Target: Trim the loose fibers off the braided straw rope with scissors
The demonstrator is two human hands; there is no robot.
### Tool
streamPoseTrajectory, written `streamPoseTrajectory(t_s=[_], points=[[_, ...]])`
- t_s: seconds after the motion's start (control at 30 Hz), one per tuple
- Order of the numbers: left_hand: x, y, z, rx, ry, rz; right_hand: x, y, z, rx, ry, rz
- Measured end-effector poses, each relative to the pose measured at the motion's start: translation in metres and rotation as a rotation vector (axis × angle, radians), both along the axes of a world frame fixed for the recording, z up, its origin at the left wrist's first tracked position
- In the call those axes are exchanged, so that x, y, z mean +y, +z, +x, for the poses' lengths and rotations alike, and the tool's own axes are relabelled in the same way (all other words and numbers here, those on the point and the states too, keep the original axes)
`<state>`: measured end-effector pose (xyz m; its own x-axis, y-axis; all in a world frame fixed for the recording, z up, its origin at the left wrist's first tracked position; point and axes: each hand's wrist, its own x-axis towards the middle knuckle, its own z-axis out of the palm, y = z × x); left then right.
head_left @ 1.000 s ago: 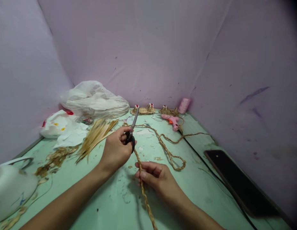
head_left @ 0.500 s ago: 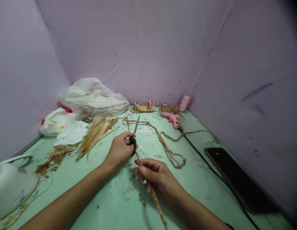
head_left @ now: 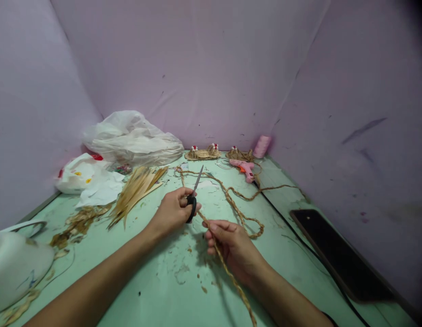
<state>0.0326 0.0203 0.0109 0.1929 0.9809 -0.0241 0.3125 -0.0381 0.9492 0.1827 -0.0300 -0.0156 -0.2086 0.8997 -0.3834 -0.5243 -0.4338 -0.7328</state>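
Observation:
My left hand (head_left: pixel 177 208) is closed around the black handles of a pair of scissors (head_left: pixel 198 180), whose blades point up and away and look closed. A braided straw-coloured cord (head_left: pixel 236 285) runs past that hand and through my right hand (head_left: pixel 229 240). The thumb and forefinger of my right hand pinch the cord, and its near end hangs down past the bottom edge of the view. Farther along, the cord lies in loose loops on the green table (head_left: pixel 166 281). Whether my left hand also grips the cord is hidden.
Flat dry leaf strips (head_left: pixel 138 188) and white plastic bags (head_left: pixel 132 141) lie at the left. Woven slippers (head_left: pixel 202 154), a pink glue gun (head_left: pixel 243 168) and a pink thread spool (head_left: pixel 262 146) are at the back. A phone (head_left: pixel 336 254) and black cable lie right; a white container (head_left: pixel 18 265) stands left.
My right hand has moved slightly right and up with the cord, whose near end has swung right. The scissors in my left hand have shifted a little right and tilted.

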Motion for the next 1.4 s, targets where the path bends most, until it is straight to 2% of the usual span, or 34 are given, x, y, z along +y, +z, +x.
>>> streamPoseTrajectory(t_s=[0.1, 0.17, 0.3, 0.47, 0.6, 0.7, 0.87, 1.2, 1.4], points=[[-0.006, 0.015, -0.014, 0.274, -0.084, 0.210, 0.008, 0.004, 0.010, 0.031, -0.099, -0.018], [-0.013, 0.024, -0.023, 0.492, -0.189, 0.344, 0.013, 0.008, 0.015, 0.038, -0.153, -0.022], [-0.022, 0.028, -0.028, 0.786, -0.379, 0.477, 0.015, 0.012, 0.019, 0.032, -0.241, 0.013], [-0.024, 0.019, -0.022, 1.036, -0.407, 0.542, 0.014, 0.009, 0.015, 0.009, -0.280, 0.056], [-0.027, 0.018, -0.019, 1.161, -0.389, 0.533, 0.013, 0.008, 0.013, -0.023, -0.307, 0.107], [-0.028, 0.020, -0.019, 1.194, -0.400, 0.534, 0.012, 0.010, 0.012, -0.036, -0.322, 0.128], [-0.028, 0.022, -0.020, 1.123, -0.415, 0.504, 0.010, 0.014, 0.012, -0.070, -0.343, 0.139], [-0.028, 0.027, -0.020, 1.126, -0.433, 0.488, 0.009, 0.013, 0.011, -0.098, -0.352, 0.185], [-0.025, 0.031, -0.025, 0.965, -0.433, 0.438, 0.010, 0.010, 0.011, -0.067, -0.355, 0.162]])
